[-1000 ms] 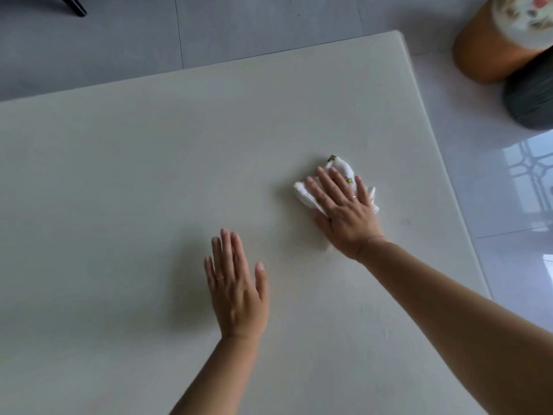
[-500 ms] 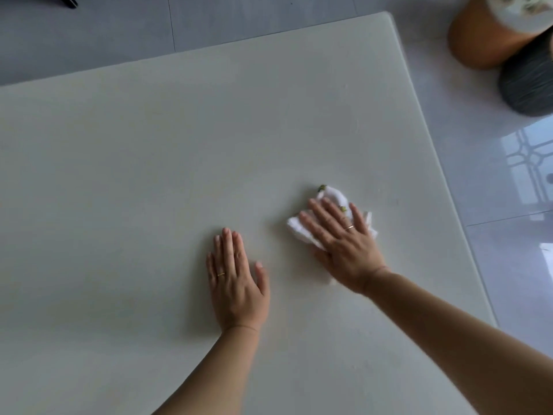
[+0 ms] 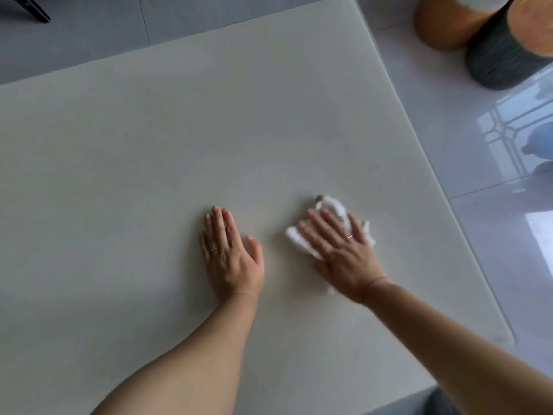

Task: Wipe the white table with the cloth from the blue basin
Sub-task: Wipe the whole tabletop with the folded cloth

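Note:
The white table [image 3: 179, 130] fills most of the head view. A small white cloth [image 3: 332, 206] with little green marks lies bunched on it, right of the middle. My right hand [image 3: 338, 250] presses flat on the cloth with straight, spread fingers; most of the cloth is hidden under the palm. Flat on the bare tabletop to its left rests my left hand [image 3: 230, 256], fingers together and straight, a short gap apart from the cloth. No blue basin is visible.
The table's right edge [image 3: 425, 163] runs diagonally, with glossy floor tiles beyond it. Two round stools stand at the top right: an orange one [image 3: 443, 22] and a dark ribbed one [image 3: 502, 55]. A dark furniture leg [image 3: 30, 9] shows at the top left.
My right hand has slid the cloth toward me along the table, nearer to my left hand. The left hand has stayed flat in place. The camera view has shifted.

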